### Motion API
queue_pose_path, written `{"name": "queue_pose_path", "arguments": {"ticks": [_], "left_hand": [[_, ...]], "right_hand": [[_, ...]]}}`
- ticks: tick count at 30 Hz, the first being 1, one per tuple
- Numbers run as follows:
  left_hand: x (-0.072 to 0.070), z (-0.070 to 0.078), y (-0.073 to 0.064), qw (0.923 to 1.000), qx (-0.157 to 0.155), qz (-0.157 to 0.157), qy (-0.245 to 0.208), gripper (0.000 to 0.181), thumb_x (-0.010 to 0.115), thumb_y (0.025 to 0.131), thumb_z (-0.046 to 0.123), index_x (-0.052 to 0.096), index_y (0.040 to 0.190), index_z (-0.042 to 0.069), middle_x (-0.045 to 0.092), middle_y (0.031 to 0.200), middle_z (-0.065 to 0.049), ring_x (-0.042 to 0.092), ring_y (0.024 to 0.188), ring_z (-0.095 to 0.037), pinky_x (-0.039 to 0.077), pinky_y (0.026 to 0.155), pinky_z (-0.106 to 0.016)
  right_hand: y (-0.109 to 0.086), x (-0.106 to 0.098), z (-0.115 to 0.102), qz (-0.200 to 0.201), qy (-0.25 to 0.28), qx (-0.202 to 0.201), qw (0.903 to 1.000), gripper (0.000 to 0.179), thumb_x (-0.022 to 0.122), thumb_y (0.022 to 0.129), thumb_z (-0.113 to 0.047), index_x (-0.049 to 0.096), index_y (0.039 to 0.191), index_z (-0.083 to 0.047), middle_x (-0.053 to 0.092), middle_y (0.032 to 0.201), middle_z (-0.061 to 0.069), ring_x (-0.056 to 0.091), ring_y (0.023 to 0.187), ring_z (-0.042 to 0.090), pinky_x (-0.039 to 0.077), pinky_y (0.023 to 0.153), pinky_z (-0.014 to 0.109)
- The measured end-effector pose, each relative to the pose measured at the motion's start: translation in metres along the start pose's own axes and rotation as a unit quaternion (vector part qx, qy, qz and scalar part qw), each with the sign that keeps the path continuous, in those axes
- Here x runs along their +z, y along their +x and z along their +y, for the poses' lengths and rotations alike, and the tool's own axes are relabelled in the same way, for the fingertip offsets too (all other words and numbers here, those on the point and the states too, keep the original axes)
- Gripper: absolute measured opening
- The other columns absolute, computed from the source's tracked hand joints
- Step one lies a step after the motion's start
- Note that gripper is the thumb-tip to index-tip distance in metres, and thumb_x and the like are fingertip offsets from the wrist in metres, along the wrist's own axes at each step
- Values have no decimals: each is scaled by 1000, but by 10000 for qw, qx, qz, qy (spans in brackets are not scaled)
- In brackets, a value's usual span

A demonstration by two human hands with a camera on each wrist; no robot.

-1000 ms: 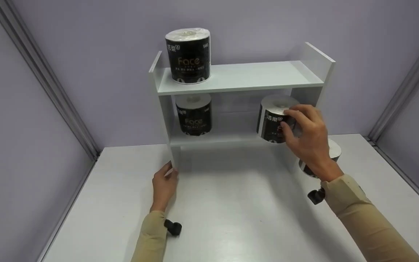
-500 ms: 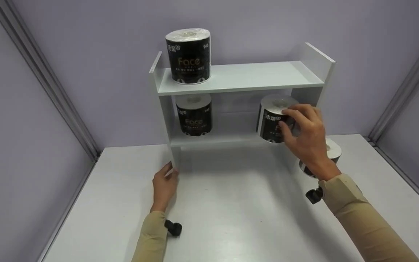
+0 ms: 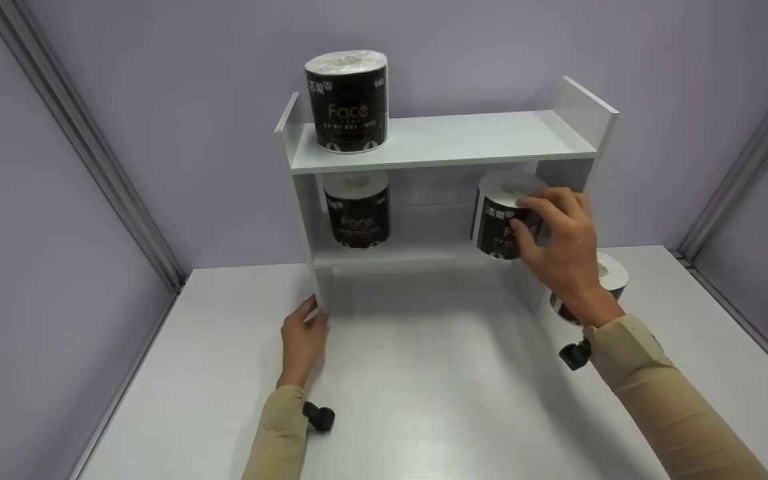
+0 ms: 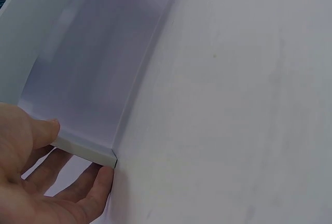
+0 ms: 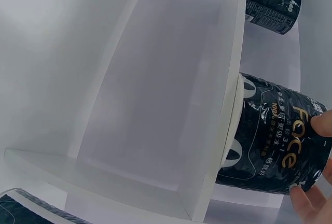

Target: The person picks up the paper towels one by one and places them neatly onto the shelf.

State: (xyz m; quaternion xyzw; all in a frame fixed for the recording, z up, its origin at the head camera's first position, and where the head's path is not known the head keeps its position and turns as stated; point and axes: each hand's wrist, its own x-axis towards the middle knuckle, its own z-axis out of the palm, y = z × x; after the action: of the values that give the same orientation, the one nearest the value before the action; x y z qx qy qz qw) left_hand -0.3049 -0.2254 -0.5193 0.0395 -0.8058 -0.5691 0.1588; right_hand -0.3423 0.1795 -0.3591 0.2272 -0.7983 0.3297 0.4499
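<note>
Roll [image 3: 495, 231] | between curled right fingers [image 3: 545, 209], gripped | left fingers [image 4: 99, 190] pinch shelf side panel [image 4: 85, 152]

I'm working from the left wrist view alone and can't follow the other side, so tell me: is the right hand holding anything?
Observer: Yes, the right hand grips a paper roll at the right end of the lower shelf.
Operator: Is anything standing on the top shelf?
Observer: On the top shelf, one upright roll stands near the left end.
Operator: And on the table, outside the rack?
Observer: A partly hidden roll is on the table, beside the right side of the rack.
</note>
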Motion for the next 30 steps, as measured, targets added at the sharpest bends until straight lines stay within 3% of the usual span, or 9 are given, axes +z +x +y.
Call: {"name": "queue_pose_path", "arguments": {"ticks": [16, 30], "left_hand": [[-2, 2, 1, 10000, 31, 7, -82, 51, 58, 109, 12, 48, 156, -5, 53, 157, -26, 61, 136, -45, 54, 111, -51], [0, -1, 1, 9997, 258, 52, 4, 47, 59, 109, 9, 52, 153, -7, 56, 153, -29, 64, 132, -48, 56, 109, -53]], "right_hand": [[9, 5, 2, -102, -91, 103, 9999, 24, 82, 91, -8, 79, 115, -6, 67, 119, 15, 54, 111, 37, 44, 93, 48], [9, 8, 5, -242, -246, 154, 9993, 25, 80, 94, -8, 77, 118, -4, 66, 119, 18, 53, 111, 41, 44, 94, 50]]}}
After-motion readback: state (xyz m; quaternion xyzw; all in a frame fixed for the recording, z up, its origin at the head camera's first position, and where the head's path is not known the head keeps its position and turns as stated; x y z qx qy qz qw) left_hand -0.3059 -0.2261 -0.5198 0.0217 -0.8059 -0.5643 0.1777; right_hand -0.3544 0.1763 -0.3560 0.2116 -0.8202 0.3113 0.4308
